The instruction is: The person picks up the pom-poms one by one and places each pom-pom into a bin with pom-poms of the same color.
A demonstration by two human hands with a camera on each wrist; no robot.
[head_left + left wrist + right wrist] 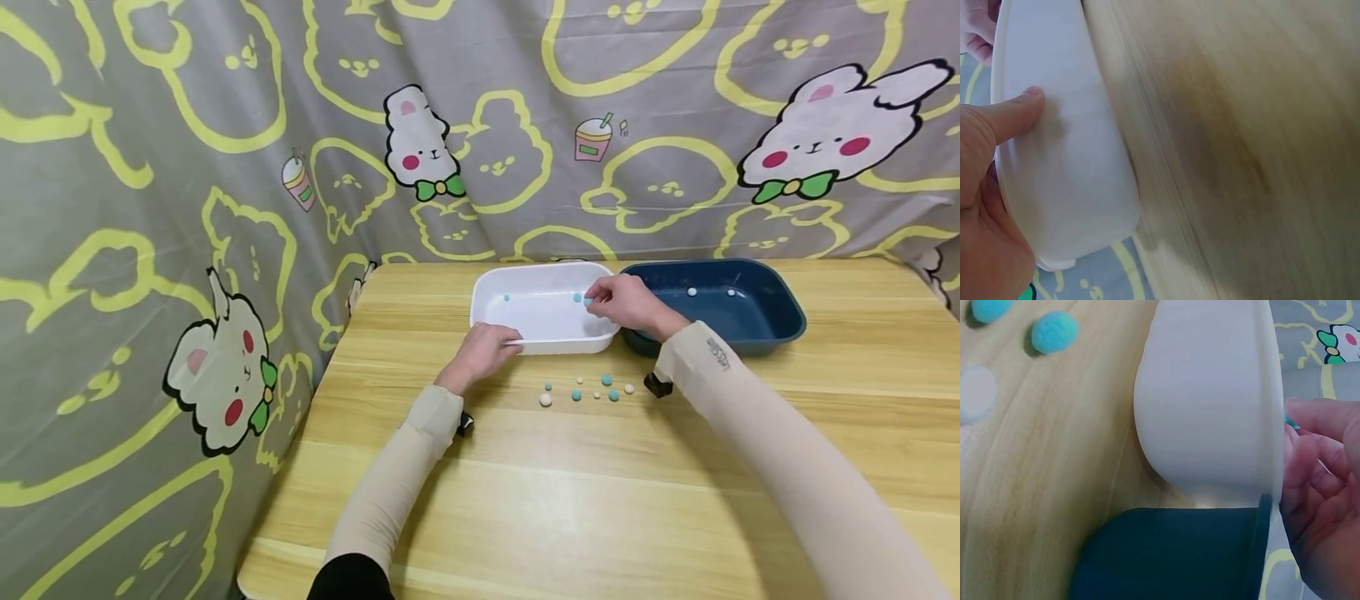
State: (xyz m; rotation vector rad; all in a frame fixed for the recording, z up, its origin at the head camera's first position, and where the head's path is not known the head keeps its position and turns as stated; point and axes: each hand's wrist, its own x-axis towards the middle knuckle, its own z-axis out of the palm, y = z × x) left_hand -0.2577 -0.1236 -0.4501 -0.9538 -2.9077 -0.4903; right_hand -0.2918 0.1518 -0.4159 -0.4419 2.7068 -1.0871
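My left hand (480,354) grips the near left rim of a white plastic basin (536,317); its thumb lies along the outer wall in the left wrist view. Over the right end of that basin, my right hand (628,302) pinches a small turquoise pompom (1292,422) between thumb and fingertips, mostly hidden in the right wrist view. Two other turquoise pompoms lie inside the white basin, one toward the left (506,297) and one (577,297) close to my right fingertips.
A dark blue basin (720,321) stands against the white one on the right, with white pompoms (692,292) inside. Several loose turquoise pompoms (607,380) and white pompoms (545,400) lie on the wooden table (555,500) in front. A patterned curtain (525,217) hangs behind.
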